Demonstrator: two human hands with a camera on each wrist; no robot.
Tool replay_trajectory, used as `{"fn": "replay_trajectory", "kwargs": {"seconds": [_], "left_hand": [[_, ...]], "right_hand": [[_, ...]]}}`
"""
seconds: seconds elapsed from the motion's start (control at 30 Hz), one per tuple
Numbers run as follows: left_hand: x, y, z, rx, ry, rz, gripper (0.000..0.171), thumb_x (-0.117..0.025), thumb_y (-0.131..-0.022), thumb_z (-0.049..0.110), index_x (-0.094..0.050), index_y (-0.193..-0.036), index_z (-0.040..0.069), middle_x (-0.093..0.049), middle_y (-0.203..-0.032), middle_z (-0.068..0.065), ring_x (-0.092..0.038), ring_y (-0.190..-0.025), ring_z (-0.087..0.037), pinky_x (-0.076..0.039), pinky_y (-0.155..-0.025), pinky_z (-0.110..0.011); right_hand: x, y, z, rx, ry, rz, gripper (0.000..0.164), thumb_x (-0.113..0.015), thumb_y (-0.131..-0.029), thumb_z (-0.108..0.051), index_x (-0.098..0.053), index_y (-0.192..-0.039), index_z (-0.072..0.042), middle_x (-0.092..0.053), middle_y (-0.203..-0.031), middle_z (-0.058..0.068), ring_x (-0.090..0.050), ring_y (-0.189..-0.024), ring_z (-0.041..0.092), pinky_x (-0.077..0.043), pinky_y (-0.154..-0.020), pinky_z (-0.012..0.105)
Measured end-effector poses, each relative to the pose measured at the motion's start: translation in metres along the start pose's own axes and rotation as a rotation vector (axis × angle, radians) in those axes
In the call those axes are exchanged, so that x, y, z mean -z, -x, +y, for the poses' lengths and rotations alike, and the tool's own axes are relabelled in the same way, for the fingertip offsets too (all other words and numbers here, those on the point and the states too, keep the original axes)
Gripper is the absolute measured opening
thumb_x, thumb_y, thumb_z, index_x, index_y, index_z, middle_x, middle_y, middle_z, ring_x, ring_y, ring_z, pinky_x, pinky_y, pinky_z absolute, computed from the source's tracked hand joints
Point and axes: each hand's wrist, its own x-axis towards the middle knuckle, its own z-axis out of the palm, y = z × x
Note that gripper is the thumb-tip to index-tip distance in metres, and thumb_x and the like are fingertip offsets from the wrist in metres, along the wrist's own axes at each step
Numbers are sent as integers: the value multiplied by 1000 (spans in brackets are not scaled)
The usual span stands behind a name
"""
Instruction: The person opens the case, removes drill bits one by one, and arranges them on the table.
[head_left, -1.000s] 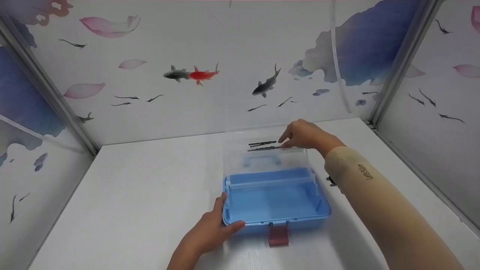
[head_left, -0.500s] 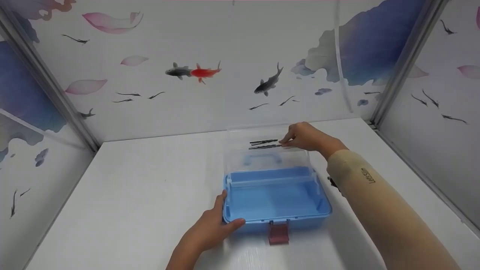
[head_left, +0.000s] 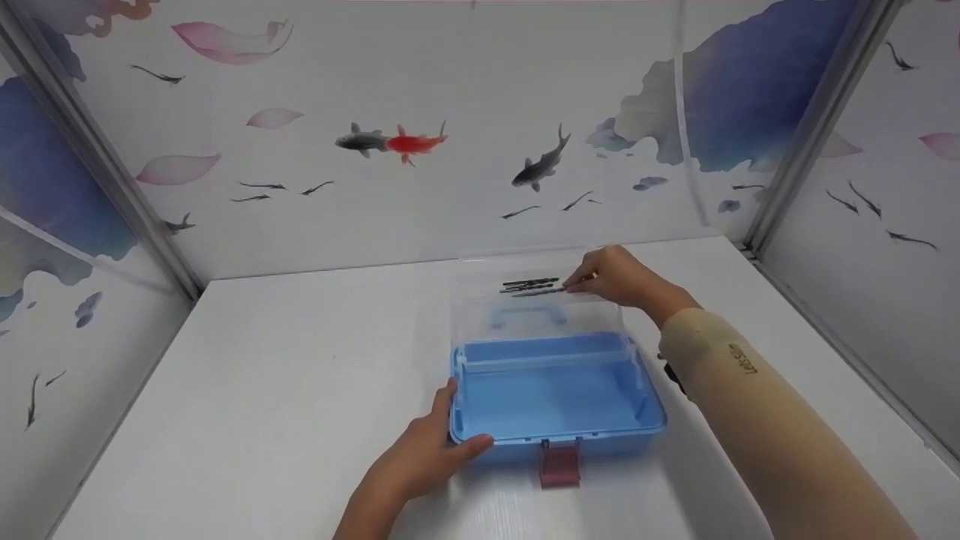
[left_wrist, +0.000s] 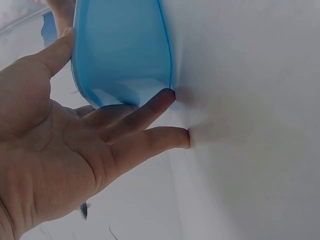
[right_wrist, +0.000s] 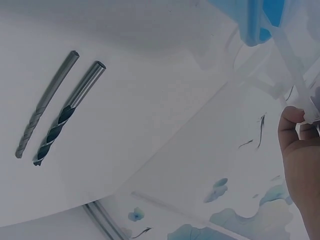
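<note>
A blue plastic toolbox [head_left: 547,405] stands with its clear lid [head_left: 476,315] folded back. My left hand [head_left: 416,457] holds its near left corner, thumb at the rim and fingers along the outer wall. In the left wrist view, two fingertips of the left hand [left_wrist: 75,145] reach the table. Several dark drill bits [head_left: 529,284] lie side by side over the clear lid. Between thumb and fingertips, my right hand [head_left: 619,276] pinches the right end of one drill bit [head_left: 538,293], level beside them. The right wrist view shows only part of the right hand [right_wrist: 302,160].
Two more drill bits, a thin one [right_wrist: 42,107] and a thicker one [right_wrist: 69,112], lie on the white table [right_wrist: 150,90] right of the toolbox. My right sleeve [head_left: 757,405] mostly covers them in the head view. A red-brown latch [head_left: 560,466] hangs at the front. A printed wall [head_left: 375,217] stands behind.
The pinched drill bit has shifted slightly right relative to the others, which now look closer together. My left hand and the toolbox keep their places; the head view has tilted a little.
</note>
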Motion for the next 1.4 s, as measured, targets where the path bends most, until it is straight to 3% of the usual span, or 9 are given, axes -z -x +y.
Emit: {"fn": "replay_trajectory", "kwargs": {"seconds": [0.3,0.6,0.83,0.93,1.1,1.4], "left_hand": [[-1,0,0,-6,-2,-4,111,-72,-95,63,-10,-172,13,-38,-169,-25,-42,-154,-48,-40,-118,-70],[-3,1,0,3,-10,3,109,-73,-94,61,-12,-172,14,-43,-166,-26,-49,-150,-47,-44,-115,-70],[-2,1,1,21,-2,1,110,-73,-94,62,-10,-172,15,-40,-169,-25,-45,-152,-48,-43,-116,-70],[-2,0,1,21,-3,6,111,-73,-94,63,-11,-172,15,-39,-169,-24,-45,-152,-48,-42,-117,-69],[-2,0,0,20,-6,4,111,-73,-94,63,-11,-172,16,-40,-168,-26,-46,-152,-48,-42,-116,-69],[-2,1,0,9,-9,14,109,-73,-94,61,-11,-172,15,-42,-167,-26,-46,-151,-48,-42,-117,-69]], "right_hand": [[7,2,0,-5,-19,-26,16,-75,-100,-14,-86,-112,-14,-74,-101,9,-71,-96,26,-60,-84,42],[18,7,-2,20,-32,-42,18,-70,-103,-14,-83,-115,-9,-71,-104,10,-66,-93,23,-55,-82,37],[32,9,-12,33,-59,-55,16,-71,-103,-14,-83,-113,-10,-73,-109,11,-68,-103,27,-56,-94,46],[38,10,-16,40,-72,-43,17,-71,-103,-15,-82,-113,-9,-74,-111,12,-66,-102,26,-54,-92,46],[43,12,-23,10,-90,-47,21,-69,-105,-22,-80,-116,-7,-76,-114,12,-63,-97,24,-52,-88,43],[49,14,-33,-60,-159,-59,22,-71,-103,-25,-81,-114,-9,-75,-126,13,-67,-112,29,-52,-100,52]]}}
